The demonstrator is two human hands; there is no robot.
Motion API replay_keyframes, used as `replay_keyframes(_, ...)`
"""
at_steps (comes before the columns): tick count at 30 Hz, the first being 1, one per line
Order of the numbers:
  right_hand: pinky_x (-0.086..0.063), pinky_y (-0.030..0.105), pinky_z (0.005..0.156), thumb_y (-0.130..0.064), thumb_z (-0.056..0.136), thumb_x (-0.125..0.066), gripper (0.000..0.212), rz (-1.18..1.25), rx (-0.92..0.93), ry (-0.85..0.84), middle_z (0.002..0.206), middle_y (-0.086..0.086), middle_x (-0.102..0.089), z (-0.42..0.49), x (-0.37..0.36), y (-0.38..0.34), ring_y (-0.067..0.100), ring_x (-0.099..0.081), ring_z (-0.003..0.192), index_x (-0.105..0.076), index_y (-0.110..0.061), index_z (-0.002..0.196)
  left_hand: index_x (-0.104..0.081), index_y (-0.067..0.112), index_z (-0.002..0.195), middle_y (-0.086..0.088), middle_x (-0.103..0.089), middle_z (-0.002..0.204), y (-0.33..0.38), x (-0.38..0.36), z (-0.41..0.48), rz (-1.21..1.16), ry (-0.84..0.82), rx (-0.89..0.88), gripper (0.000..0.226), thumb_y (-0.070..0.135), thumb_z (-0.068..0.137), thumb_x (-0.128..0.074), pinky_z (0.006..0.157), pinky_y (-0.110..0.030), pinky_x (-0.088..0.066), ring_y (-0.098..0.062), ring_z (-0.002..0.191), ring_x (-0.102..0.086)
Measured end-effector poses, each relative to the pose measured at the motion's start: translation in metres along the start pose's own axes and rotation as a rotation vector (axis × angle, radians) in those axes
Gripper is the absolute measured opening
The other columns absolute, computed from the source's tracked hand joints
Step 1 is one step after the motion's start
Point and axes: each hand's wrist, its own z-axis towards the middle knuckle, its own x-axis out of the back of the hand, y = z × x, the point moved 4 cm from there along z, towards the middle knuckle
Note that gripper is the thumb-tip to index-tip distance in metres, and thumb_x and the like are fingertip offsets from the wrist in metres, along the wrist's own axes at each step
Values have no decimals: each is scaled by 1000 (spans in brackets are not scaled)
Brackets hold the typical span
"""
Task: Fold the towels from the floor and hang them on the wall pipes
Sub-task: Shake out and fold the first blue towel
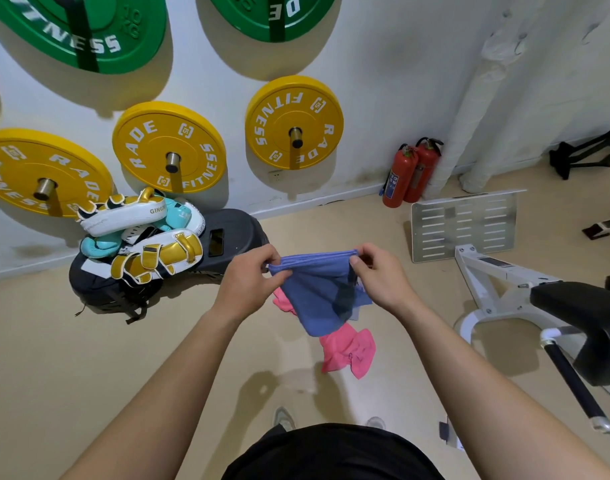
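Head view, looking down and forward.

Two hands raised at mid-frame, near each other but apart. Left hand (251,275) pinching the left end of the top edge of one blue towel (321,296), thumb and fingers curled on the hem. Right hand (379,275) pinching the right end of the same edge, clamped likewise. Top edge stretched between the two hands, doubled layers visible along it; the rest hanging down, clear of the floor (123,341).

One pink towel (348,351) crumpled on the floor just beyond the feet, partly hidden behind the blue towel; a bit of pink also showing left of the blue cloth, same piece or a second one not clear.

On the far wall: three yellow plates (168,147) in a row, each on a steel peg (173,161); two green plates (78,29) above them, cut by the frame edge.

Far left on the floor, against the wall: one black bag (234,226) with a heap of white-gold and teal boxing pads (151,251) on it, count unclear, and one dark phone (216,241) lying on the bag to the right of the heap.

Far right corner: two red fire extinguishers (399,176) upright, touching each other, beside one white wrapped pipe (470,116). One slotted metal plate (464,223) on a white frame, one black padded bench (587,317) at right.

Near edge: black shirt (331,452), two shoe tips (283,417).
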Motion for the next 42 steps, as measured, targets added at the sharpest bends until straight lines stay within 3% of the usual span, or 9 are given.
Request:
replay_keyframes(3,-34,17,56,-13,98,-50,29,-37,-14,18,66,-7,-55,3,4,2,10,-46,60,-47,-28,74,-52,19,74,-5,-60,71,15,-4,-1,-220,14,57,26,13,83,-75,58,-16,-39,-9,59,-48)
replay_keyframes(10,-44,30,70,-1,82,-57,27,94,-49,-112,83,3,-63,8,27,-11,16,-53,73,-63,-24,94,-55,29,108,10,-73,83,36,0,6,-360,14,47,32,17,85,-73,80,-42,-57,-13,82,-70)
replay_keyframes(14,-50,28,78,-41,71,-76,58,-234,62,-320,101,-10,-57,10,30,-36,13,-58,88,-53,-37,125,-64,27,94,9,-71,87,47,0,8,-354,-18,-11,18,15,84,-74,77,-47,-57,-14,82,-69)
replay_keyframes(17,-48,34,86,-66,63,-67,59,-459,204,-393,111,-9,-54,20,17,-55,12,-53,101,-57,-43,117,-65,24,88,9,-70,87,56,-1,8,-367,-20,-30,17,11,82,-74,74,-46,-56,-19,80,-67)
replay_keyframes(20,-52,41,80,-35,85,-65,12,-501,304,-395,99,-3,-67,26,7,-74,20,-60,90,-66,-31,97,-62,24,93,10,-69,91,53,-2,11,-420,34,-13,23,10,80,-76,72,-33,-54,-16,84,-66)
replay_keyframes(27,-37,19,62,-17,97,-52,27,-325,330,-393,77,-15,-59,33,20,-115,2,-53,72,-55,-35,78,-69,23,108,10,-75,97,15,-38,0,-644,-163,206,30,11,82,-79,69,-17,-53,-7,91,-70)
replay_keyframes(32,-44,39,70,-25,99,-48,15,-424,346,-182,85,-1,-63,49,47,-120,22,-57,81,-56,-22,87,-70,9,104,-8,-77,96,-9,-56,-9,-615,-218,291,31,22,78,-77,66,-27,-57,-16,81,-72)
replay_keyframes(38,-45,44,74,-26,96,-45,19,-322,89,118,81,2,-61,65,88,-64,27,-55,80,-52,-17,81,-71,1,99,-15,-76,94,-38,-58,-16,-599,-305,374,17,14,88,-72,71,-29,-54,-18,79,-70)
replay_keyframes(42,-34,38,61,-22,94,-46,23,-192,-38,204,74,3,-53,50,91,-26,24,-46,71,-47,-7,76,-69,-3,96,-11,-72,86,-52,-34,-6,-774,-164,425,37,28,76,-78,72,-33,-50,-21,77,-65)
